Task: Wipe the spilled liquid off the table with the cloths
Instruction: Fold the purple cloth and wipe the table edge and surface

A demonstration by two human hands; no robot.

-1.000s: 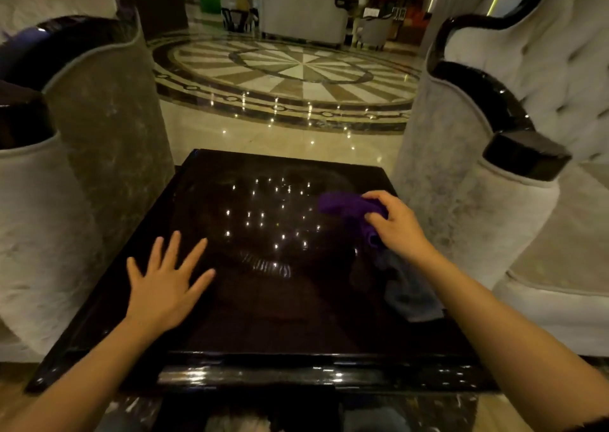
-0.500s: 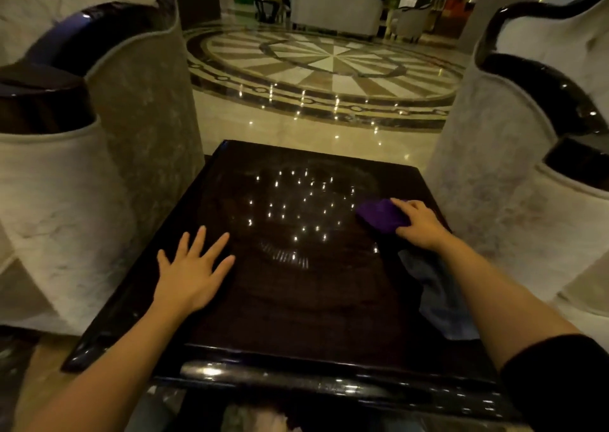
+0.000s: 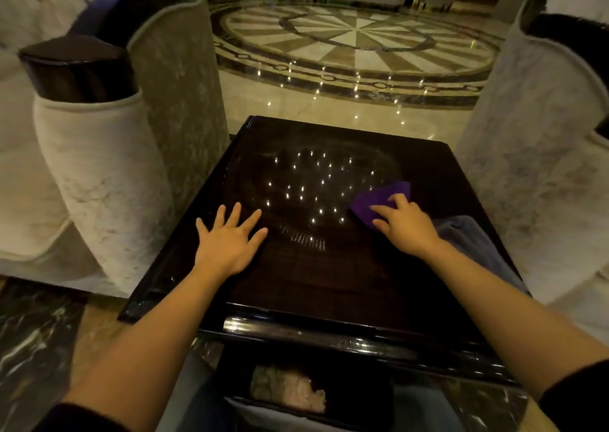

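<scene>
Glossy, dark square desk (image 3: 329, 277) as landmark, speckled with small reflected points of light. Left hand (image 3: 227, 239) flat on the desk's near-left part, fingers spread wide apart, clasping nothing. Right hand (image 3: 403, 225) toward the desk's right side, palm down, pressing on a small purple cloth (image 3: 379, 199); fingers extended over the cloth rather than curled around it, so grip open, resting on the fabric. Purple cloth flat against the desk surface, its far corner poking out beyond the fingertips. Grey-blue cloth (image 3: 471, 244) along the desk's right edge, just behind the right wrist, partly hidden by the forearm. No liquid distinguishable on the dark top amid the reflections. Below the desk's near edge, an open dark compartment (image 3: 359, 395) holding a pale crumpled mass (image 3: 290, 389), too dim to identify. Pale upholstered armchairs with dark glossy arm caps (image 3: 99, 155) left and right of the desk. Patterned marble floor (image 3: 356, 39) beyond the desk's far edge.
</scene>
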